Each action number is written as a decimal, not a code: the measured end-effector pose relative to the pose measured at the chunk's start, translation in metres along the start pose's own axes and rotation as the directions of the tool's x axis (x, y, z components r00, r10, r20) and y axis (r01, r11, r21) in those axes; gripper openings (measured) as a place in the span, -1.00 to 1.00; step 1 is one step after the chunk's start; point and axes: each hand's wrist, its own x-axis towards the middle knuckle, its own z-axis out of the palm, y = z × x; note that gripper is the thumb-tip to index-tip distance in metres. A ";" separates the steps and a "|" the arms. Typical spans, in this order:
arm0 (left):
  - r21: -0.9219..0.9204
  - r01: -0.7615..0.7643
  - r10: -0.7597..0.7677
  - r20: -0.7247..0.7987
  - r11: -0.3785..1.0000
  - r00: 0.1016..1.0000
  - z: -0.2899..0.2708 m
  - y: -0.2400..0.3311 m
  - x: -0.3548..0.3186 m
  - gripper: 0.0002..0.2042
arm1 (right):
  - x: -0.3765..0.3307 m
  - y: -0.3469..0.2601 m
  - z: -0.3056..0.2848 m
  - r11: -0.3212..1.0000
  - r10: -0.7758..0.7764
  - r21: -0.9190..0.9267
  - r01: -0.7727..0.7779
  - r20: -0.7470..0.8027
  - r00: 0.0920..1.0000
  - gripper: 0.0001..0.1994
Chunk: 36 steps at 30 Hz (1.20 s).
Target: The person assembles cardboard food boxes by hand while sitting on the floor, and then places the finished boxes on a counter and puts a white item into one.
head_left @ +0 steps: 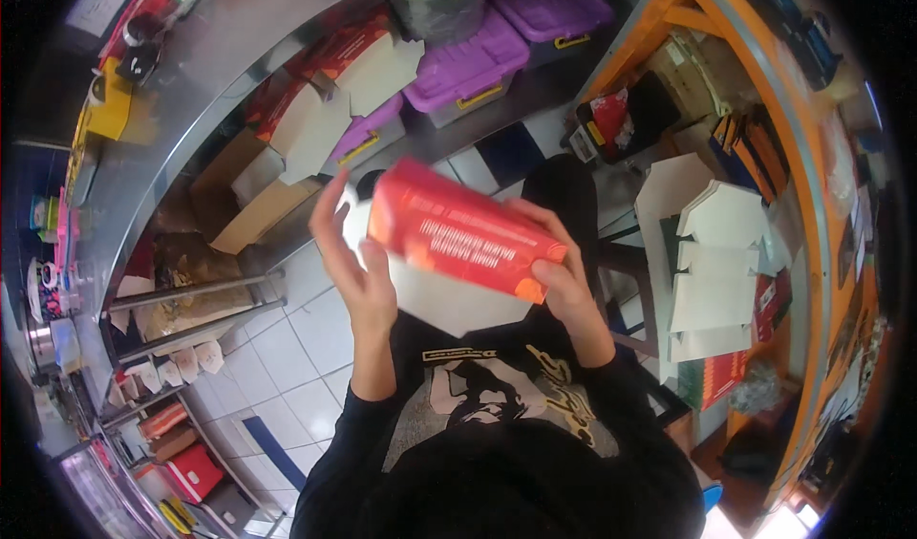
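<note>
A red cardboard box (458, 238) with pale printing and orange patches is held in front of my chest, tilted down to the right. My right hand (570, 286) grips its right end, thumb on the printed side and fingers over the upper edge. At the left end, my left hand (361, 281) is open, its fingers stretched up and its thumb close against the box; whether it touches I cannot tell. A white cardboard flap (449, 295) spreads below the red side, over my lap. The box's left end is slightly blurred.
Flattened white-and-red cartons (712, 271) are stacked at my right, beside an orange wooden frame (812, 424). More unfolded cartons (315, 128) lie ahead on the left, near purple-lidded bins (468, 66). A metal counter (229, 32) curves along the left; white tiles (277, 357) cover the floor.
</note>
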 end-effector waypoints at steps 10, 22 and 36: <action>-0.035 0.300 -0.278 0.286 0.953 0.917 0.021 -0.034 0.007 -0.42 | 0.026 0.000 -0.018 0.997 0.059 -0.049 -0.060 -0.019 0.998 -0.48; -0.288 0.919 -0.892 0.285 0.269 0.351 -0.037 -0.173 0.144 -0.37 | -0.001 -0.077 -0.116 0.853 -0.406 -0.507 0.123 -0.497 0.767 -0.29; -0.503 0.732 -0.624 0.402 0.460 0.669 -0.027 -0.378 0.302 -0.70 | -0.340 -0.053 -0.381 -0.035 -0.572 0.377 -0.926 -0.767 -0.291 0.20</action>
